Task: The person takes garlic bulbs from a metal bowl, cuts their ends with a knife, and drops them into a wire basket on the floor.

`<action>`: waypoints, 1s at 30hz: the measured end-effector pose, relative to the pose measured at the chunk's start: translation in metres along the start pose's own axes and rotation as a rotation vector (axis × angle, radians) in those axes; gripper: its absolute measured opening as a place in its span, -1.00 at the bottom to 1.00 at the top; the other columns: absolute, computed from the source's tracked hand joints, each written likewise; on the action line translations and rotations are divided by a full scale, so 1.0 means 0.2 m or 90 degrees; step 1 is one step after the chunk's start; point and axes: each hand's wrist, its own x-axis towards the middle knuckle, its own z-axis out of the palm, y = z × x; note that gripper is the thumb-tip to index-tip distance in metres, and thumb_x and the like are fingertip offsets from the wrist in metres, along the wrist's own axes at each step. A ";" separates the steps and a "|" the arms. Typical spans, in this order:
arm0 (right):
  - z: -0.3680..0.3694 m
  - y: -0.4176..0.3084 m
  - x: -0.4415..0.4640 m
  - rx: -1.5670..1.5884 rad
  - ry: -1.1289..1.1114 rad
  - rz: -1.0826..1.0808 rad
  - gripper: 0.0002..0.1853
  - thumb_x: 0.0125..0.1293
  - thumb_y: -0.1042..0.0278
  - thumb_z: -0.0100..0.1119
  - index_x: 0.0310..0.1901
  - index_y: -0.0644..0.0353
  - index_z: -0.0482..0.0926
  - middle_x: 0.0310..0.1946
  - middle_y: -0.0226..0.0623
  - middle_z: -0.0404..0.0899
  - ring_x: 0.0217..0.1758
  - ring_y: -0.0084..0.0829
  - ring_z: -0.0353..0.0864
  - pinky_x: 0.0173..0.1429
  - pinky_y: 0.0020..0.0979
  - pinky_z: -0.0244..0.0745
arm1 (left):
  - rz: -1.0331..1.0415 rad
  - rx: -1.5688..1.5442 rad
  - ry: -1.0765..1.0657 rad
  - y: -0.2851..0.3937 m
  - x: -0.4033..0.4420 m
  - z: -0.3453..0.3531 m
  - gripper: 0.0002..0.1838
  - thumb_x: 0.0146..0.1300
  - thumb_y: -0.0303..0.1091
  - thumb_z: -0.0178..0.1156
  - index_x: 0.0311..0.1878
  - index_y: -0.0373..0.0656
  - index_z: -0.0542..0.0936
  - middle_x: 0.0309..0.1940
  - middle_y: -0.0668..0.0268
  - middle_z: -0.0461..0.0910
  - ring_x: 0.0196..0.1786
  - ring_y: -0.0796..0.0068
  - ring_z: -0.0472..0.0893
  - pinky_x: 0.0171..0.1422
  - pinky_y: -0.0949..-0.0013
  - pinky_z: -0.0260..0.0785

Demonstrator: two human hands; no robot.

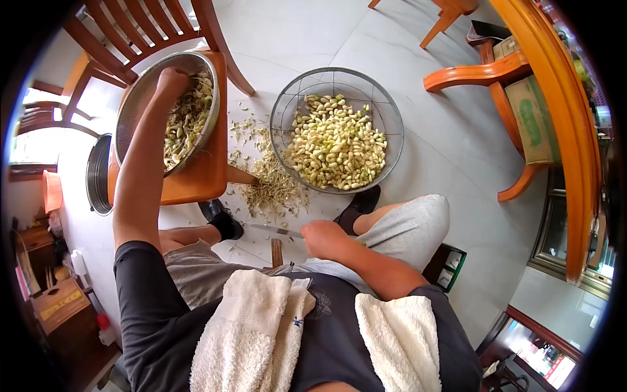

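At the upper left of the frame, our left hand (174, 81) is down inside a colander (136, 98) of husky pieces (189, 127), tilted on a chair (196, 188), presumably for easy reach — fingers hidden, so we cannot tell their grip. A chair leg (241, 175) juts by floor scraps (274, 186). At centre, our right hand (324, 238) grips a knife (277, 230), blade leftward — above, a wire basket (334, 70) gathers pale pieces (336, 140). Table (565, 98) and carton (532, 121) crowd the right.

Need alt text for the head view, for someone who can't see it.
A person's left hand reaches into a metal colander on a wooden chair, while the right hand holds a knife. On the floor, a wire basket holds pale bulb-like pieces beside scattered trimmings.
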 end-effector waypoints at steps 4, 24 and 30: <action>0.02 0.02 0.01 -0.023 -0.011 -0.008 -0.84 0.11 0.41 0.00 -0.38 0.29 0.54 -0.43 0.03 0.57 -0.29 0.05 0.57 -0.18 -0.02 0.45 | 0.125 0.056 0.117 -0.03 -0.03 0.01 -0.79 -0.05 -0.37 0.31 -0.27 -0.09 0.70 -0.42 0.27 0.65 -0.39 0.43 0.61 -0.32 0.37 0.45; -0.07 0.03 -0.06 0.144 0.313 0.046 -0.82 0.14 0.33 0.11 -0.36 0.29 0.56 -0.41 0.07 0.58 -0.29 0.05 0.57 -0.16 -0.10 0.46 | 0.087 -0.790 -0.117 0.03 -1.36 -0.46 -0.75 0.24 -0.51 0.16 -0.02 -0.32 0.51 -0.30 0.23 0.60 -0.42 0.59 0.55 -0.36 0.60 0.40; -0.16 -0.08 -0.12 0.301 0.496 -0.048 -0.81 0.19 0.33 0.17 -0.27 0.28 0.59 -0.49 -0.06 0.54 -0.41 -0.15 0.56 -0.29 -0.29 0.42 | -0.041 -0.808 -0.188 0.02 -1.67 -0.01 -0.79 0.13 -0.54 0.28 -0.17 -0.33 0.53 -0.45 0.26 0.59 -0.50 0.59 0.54 -0.46 0.54 0.36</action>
